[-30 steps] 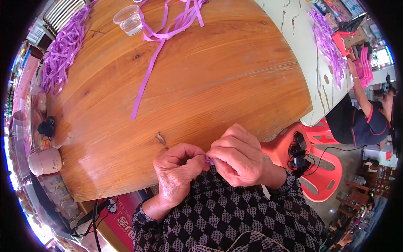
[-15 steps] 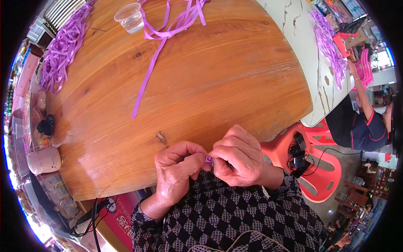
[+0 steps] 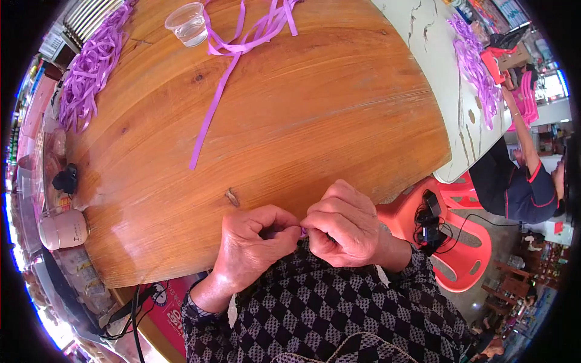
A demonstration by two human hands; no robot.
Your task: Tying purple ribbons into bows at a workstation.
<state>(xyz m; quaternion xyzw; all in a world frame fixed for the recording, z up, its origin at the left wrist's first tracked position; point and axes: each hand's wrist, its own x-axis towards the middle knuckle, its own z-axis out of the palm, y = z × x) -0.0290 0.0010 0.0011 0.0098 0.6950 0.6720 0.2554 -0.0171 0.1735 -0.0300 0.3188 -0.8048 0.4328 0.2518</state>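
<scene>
Brown wooden tabletop (image 3: 321,121) carries, far side, clear round plastic cup (image 3: 190,30), loose flat purple ribbons (image 3: 235,53) just beside; far left, tangled purple ribbon heap (image 3: 91,75). Right: white dark-veined table (image 3: 439,91) bears purple ribbon pile (image 3: 474,66).

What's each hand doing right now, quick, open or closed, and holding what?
Left hand: closed, pinch grip on a small bit of purple ribbon.
Right hand: closed, pinching at the same bit of purple ribbon.

red box (image 3: 180,290): white lettering (image 3: 175,317), round emblem (image 3: 159,294) | pale pink jar (image 3: 60,231): small dark print (image 3: 77,230), unreadable
</scene>
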